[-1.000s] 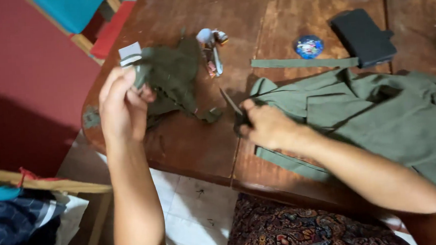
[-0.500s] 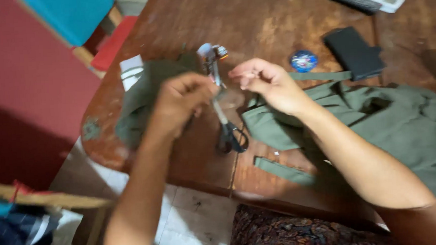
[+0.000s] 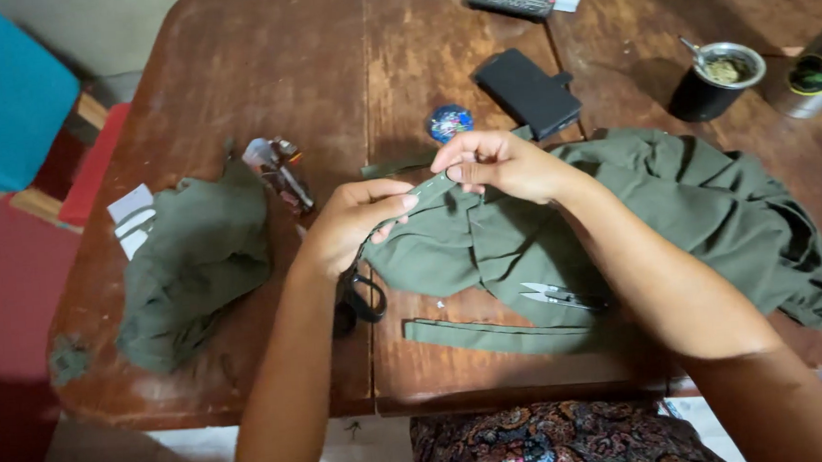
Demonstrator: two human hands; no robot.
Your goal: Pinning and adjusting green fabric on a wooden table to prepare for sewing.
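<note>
A large olive green garment (image 3: 673, 217) lies spread over the right half of the wooden table (image 3: 261, 61). My left hand (image 3: 350, 225) and my right hand (image 3: 497, 166) pinch the two ends of a narrow green fabric strip (image 3: 428, 191) above the garment. Black-handled scissors (image 3: 363, 299) rest on the table just under my left wrist. Small metal thread snips (image 3: 555, 296) sit on the garment below my right forearm. Another green strip (image 3: 491, 335) lies near the table's front edge.
A crumpled green cloth piece (image 3: 192, 261) lies at the left, with white paper tags (image 3: 131, 217) beside it. A black wallet (image 3: 527, 92), a blue round object (image 3: 449, 122), a remote (image 3: 512, 3), a dark cup with a metal straw (image 3: 712, 79) and a steel flask (image 3: 815, 74) stand farther back.
My left hand let go of the crumpled green cloth and my right hand set down the scissors. Both hands came together and took hold of the narrow strip.
</note>
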